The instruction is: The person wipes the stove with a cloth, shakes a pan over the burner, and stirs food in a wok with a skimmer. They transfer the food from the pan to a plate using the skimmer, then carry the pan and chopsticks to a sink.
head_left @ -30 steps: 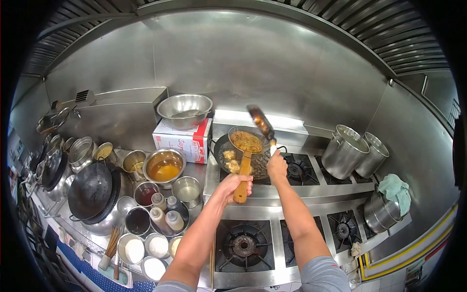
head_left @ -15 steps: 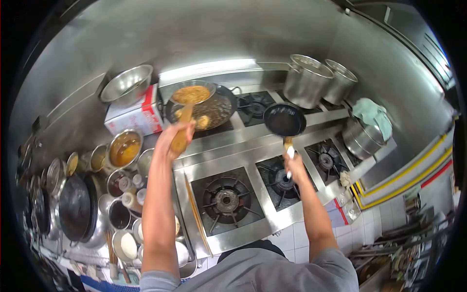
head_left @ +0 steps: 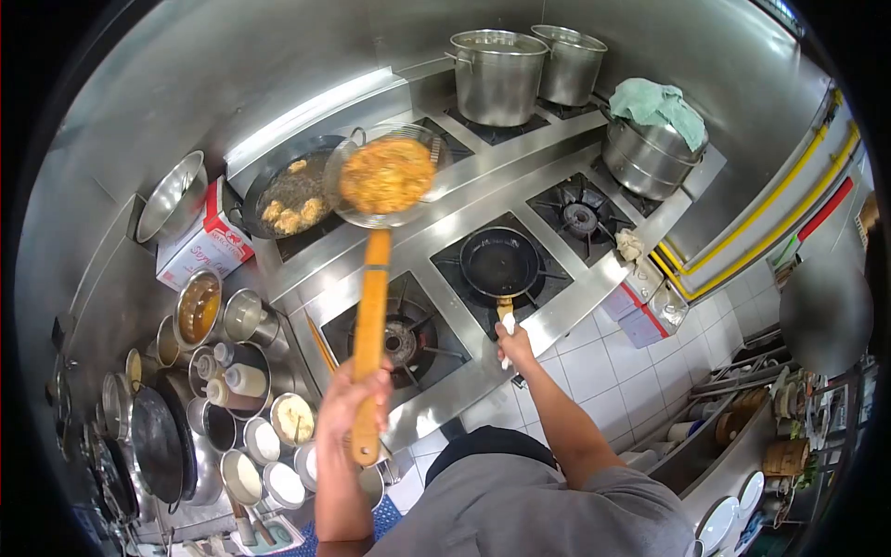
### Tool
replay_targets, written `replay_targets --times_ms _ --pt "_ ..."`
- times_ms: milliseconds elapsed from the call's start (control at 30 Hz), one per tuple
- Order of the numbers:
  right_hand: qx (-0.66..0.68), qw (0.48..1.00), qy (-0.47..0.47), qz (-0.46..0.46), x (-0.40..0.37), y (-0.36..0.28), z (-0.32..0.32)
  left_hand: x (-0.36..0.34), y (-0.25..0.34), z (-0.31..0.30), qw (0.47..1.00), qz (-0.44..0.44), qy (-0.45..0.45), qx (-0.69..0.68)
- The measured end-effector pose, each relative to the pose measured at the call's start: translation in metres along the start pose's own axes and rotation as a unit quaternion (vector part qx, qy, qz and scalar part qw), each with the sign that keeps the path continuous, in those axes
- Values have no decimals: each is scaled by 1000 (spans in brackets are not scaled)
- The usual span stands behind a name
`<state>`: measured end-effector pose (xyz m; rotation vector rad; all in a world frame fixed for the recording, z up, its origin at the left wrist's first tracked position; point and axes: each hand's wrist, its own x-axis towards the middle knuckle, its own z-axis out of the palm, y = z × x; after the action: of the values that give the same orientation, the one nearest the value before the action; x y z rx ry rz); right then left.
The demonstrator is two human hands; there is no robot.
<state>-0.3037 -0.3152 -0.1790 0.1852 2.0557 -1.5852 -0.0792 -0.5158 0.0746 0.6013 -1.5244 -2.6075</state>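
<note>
My left hand [head_left: 348, 404] is closed round the wooden handle of a wire skimmer [head_left: 374, 306]. A flat, golden-brown fried cake [head_left: 388, 174] lies in its mesh, blurred by motion. The skimmer is in the air, to the right of a dark wok [head_left: 320, 160] of oil, where several fried pieces [head_left: 288, 218] float. My right hand [head_left: 513, 343] grips the handle of a small black frying pan [head_left: 499, 262], with something white pressed against the handle. That pan is over the middle front burner, and its inside looks bare.
Two tall steel pots [head_left: 499, 79] stand at the back, with a lidded pot under a green cloth [head_left: 657, 107] to their right. Sauce bottles [head_left: 243, 379] and several bowls crowd the left side. A box [head_left: 200, 243] supports a steel bowl. Yellow pipes [head_left: 756, 200] run along the right wall.
The skimmer with the fried cake has moved from over the wok to its right and nearer me. The frying pan has come down and back to the front burner. My view has turned right.
</note>
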Motion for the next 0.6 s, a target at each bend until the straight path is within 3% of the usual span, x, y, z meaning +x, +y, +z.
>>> replay_targets --times_ms 67,133,167,200,267,333,400,467,600 --pt "39 997 -51 33 -5 0 -9 1 -32 23 999 -46 -20 -1" --pt "-10 999 -48 -6 0 25 -24 10 -69 40 995 -73 -71 -23" --pt "-108 986 42 -120 -11 34 -33 15 -88 49 993 -87 -81 -26" --pt "-15 990 0 -143 -1 70 -39 20 -107 57 990 -101 -90 -31" --pt "-4 992 4 -122 -50 71 -74 35 -149 70 989 -115 -95 -16" --pt "-44 994 -35 -98 -67 131 -111 51 -194 75 989 -124 -83 21" --pt "12 997 -81 -12 -103 180 -147 62 -231 69 988 -139 -61 15" --pt "-57 992 -88 69 -137 218 -183 62 -237 76 989 -138 -53 5" --pt "-33 983 -84 157 -191 241 -216 59 -235 91 987 -140 -71 26"
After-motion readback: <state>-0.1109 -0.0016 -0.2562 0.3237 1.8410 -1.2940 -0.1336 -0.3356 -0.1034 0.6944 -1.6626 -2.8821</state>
